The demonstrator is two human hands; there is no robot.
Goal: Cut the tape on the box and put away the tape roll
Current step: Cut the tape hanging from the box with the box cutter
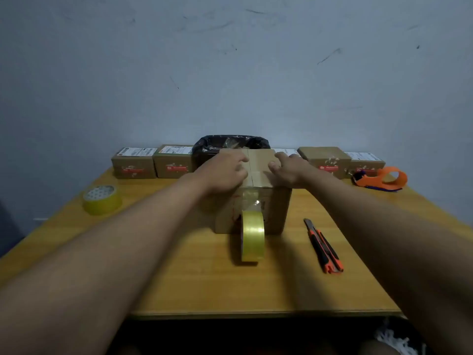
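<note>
A brown cardboard box (277,208) stands in the middle of the wooden table. A strip of clear tape runs over its top and down its near face to a yellowish tape roll (252,235), which stands on edge on the table against the box. My left hand (225,170) and my right hand (288,167) press flat on the box top, one on each side of the tape strip, holding nothing. An orange and black utility knife (323,245) lies on the table to the right of the box.
A second tape roll (102,199) lies flat at the left. An orange tape dispenser (381,179) sits at the far right. Several small cardboard boxes (134,162) line the back edge against the wall. A bin with a black liner (230,146) stands behind the box.
</note>
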